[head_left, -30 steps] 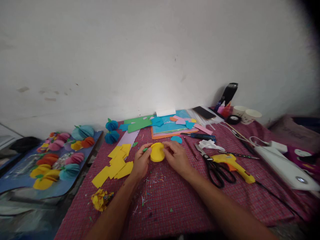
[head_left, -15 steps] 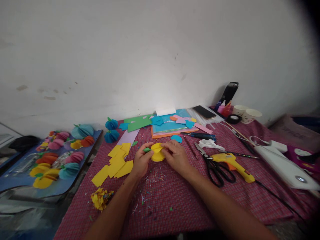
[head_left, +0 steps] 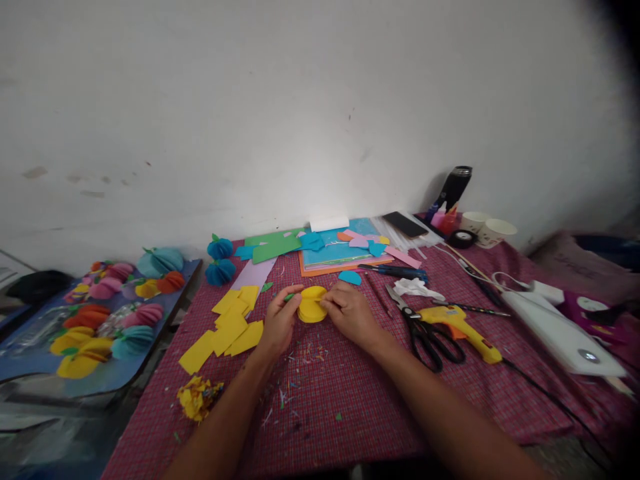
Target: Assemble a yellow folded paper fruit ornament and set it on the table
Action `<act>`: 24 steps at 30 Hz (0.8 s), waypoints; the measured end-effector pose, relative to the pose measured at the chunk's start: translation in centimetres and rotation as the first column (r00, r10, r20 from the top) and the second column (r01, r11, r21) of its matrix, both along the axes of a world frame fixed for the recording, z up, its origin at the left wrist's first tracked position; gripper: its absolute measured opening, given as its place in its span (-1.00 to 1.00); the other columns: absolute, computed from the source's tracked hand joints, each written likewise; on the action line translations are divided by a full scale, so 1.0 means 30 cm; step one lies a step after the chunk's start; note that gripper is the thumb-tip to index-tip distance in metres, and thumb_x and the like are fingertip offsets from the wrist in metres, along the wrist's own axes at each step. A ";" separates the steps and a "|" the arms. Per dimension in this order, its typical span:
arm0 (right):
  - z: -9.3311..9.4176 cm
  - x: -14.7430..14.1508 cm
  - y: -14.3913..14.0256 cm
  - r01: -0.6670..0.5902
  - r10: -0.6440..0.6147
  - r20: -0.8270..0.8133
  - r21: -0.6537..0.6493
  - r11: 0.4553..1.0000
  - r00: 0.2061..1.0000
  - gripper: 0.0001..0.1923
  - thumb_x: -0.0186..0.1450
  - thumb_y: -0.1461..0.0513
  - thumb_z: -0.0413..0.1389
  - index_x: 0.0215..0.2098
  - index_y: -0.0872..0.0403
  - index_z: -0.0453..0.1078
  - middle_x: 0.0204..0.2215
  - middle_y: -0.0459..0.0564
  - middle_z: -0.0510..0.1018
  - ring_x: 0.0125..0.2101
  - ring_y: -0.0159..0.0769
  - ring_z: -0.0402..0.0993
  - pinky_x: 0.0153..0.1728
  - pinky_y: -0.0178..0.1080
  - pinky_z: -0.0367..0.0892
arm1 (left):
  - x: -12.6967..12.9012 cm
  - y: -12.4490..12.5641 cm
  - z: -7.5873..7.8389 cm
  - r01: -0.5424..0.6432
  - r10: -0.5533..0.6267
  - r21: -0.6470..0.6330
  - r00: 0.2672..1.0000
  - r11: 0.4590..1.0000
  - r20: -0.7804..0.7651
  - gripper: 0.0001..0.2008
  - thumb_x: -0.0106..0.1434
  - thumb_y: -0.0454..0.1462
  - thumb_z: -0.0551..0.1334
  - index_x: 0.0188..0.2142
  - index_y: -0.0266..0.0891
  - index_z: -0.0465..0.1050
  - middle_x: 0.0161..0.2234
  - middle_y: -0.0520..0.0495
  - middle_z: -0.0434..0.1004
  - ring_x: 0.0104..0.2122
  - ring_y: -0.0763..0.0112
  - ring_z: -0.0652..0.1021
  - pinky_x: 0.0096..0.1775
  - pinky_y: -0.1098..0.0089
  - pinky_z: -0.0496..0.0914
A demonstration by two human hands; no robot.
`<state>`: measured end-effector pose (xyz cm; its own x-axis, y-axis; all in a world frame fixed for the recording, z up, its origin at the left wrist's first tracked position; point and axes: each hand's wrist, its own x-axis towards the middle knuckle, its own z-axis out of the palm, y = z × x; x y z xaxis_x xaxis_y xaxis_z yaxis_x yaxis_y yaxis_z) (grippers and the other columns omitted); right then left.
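Note:
Between my hands is a yellow paper pumpkin (head_left: 313, 305) made of folded round pieces, held a little above the checked cloth. My left hand (head_left: 281, 316) pinches its left edge, and a bit of green paper (head_left: 289, 297) shows by the thumb. On the right edge, the fingers of my right hand (head_left: 347, 310) are closed on the same yellow pieces; their tips are partly hidden. Left of my left hand lie several yellow paper rectangles (head_left: 231, 330), with a crumpled yellow paper ball (head_left: 197, 399) nearer me.
Black scissors (head_left: 425, 337), a yellow glue gun (head_left: 463, 328) with its cord, and a cutter knife (head_left: 397, 271) lie to the right. Paper sheets (head_left: 275, 249) and a phone (head_left: 405, 225) are at the back. Finished paper pumpkins (head_left: 87, 357) cover a blue board at left. Paper cups (head_left: 497, 232) stand back right.
The upper yellow flap, lifted and bent earlier, now lies flatter between my fingers. Less of the green paper shows by my left thumb. The view has shifted slightly.

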<state>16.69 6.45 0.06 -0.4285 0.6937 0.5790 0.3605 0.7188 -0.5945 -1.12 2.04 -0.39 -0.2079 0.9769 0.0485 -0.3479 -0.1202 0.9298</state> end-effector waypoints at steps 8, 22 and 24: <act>-0.005 -0.008 -0.005 -0.015 0.015 0.012 -0.036 0.999 1.000 -0.85 0.27 0.32 0.19 -0.47 0.07 0.44 -0.43 -0.05 0.48 -0.38 -0.34 0.41 -0.34 -0.30 0.29 | -0.002 0.001 -0.007 0.023 -0.023 0.011 1.000 1.000 -0.001 -0.67 0.19 -0.14 0.34 -0.10 -0.24 0.50 -0.28 -0.07 0.56 -0.31 0.38 0.55 -0.24 0.40 0.40; -0.013 -0.005 -0.020 -0.085 0.069 0.212 0.066 0.994 0.975 -0.76 0.39 0.25 0.05 -0.33 0.02 0.55 -0.35 0.00 0.48 -0.33 -0.32 0.40 -0.31 -0.29 0.28 | -0.011 0.011 -0.029 -0.074 0.073 -0.004 0.994 0.997 -0.081 -0.47 0.00 -0.25 0.46 -0.02 -0.20 0.43 -0.26 0.01 0.51 -0.34 0.45 0.54 -0.24 0.42 0.41; -0.004 -0.005 -0.025 -0.095 0.086 0.172 0.047 0.994 0.981 -0.82 0.35 0.24 0.09 -0.32 0.02 0.55 -0.34 -0.01 0.48 -0.31 -0.31 0.40 -0.30 -0.28 0.29 | -0.011 0.011 -0.028 -0.088 0.088 -0.004 0.990 0.996 -0.108 -0.46 0.00 -0.25 0.46 0.00 -0.19 0.42 -0.28 0.02 0.50 -0.36 0.47 0.54 -0.27 0.44 0.41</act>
